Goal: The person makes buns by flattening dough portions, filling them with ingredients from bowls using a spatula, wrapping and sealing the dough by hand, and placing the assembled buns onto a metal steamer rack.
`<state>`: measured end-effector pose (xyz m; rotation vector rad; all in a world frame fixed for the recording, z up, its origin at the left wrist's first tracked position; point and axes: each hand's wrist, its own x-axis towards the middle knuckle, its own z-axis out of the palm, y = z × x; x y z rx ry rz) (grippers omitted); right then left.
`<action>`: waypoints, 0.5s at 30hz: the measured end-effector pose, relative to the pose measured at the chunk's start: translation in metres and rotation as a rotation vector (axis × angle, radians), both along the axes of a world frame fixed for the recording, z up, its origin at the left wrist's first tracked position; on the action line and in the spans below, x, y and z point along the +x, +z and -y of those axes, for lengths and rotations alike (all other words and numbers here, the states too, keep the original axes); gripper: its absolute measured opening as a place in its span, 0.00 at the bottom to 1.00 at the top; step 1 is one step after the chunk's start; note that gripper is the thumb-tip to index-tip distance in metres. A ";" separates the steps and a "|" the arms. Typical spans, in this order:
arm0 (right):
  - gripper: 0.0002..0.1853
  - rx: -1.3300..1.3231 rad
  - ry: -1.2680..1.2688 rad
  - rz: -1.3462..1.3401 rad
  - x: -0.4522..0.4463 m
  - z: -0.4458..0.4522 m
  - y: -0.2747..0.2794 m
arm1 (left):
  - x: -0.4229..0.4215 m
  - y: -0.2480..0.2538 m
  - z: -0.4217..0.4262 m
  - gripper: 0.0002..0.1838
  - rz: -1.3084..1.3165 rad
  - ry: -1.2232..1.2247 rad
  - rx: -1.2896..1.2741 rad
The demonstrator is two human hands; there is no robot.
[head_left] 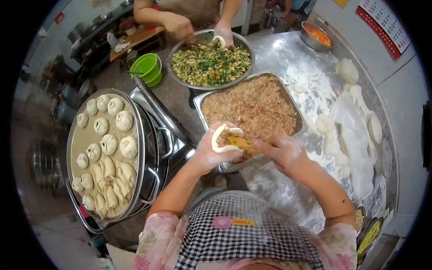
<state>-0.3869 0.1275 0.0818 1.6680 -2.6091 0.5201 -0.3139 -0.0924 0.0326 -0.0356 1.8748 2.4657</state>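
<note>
My left hand (204, 153) cups a round dough wrapper (218, 138), folded up around some filling. In my right hand (288, 155) is a flat yellow spatula (239, 143), its blade inside the open wrapper and flecked with green bits. Both hands are floury and sit over the near edge of a rectangular metal tray (302, 127) filled with minced meat (252, 105). The fingers of my left hand are partly behind the dough.
Across from me, a person's hands (223, 38) work at a bowl of chopped vegetable filling (211, 67), one holding a wrapper. On the left stands a steamer (74, 153) with buns (109, 144) and dumplings (110, 198). Dough pieces (324, 123) lie on the floured table (310, 85).
</note>
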 end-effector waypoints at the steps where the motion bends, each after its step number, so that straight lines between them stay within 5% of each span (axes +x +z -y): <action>1: 0.27 0.024 0.010 -0.006 -0.002 0.001 0.003 | -0.001 -0.006 0.002 0.31 0.003 0.000 -0.032; 8: 0.20 0.107 -0.183 0.356 -0.027 -0.009 0.018 | 0.009 -0.031 0.021 0.29 0.085 0.143 0.074; 15: 0.20 0.404 -0.285 0.279 -0.024 -0.003 -0.039 | 0.028 -0.047 0.030 0.29 0.117 0.211 0.062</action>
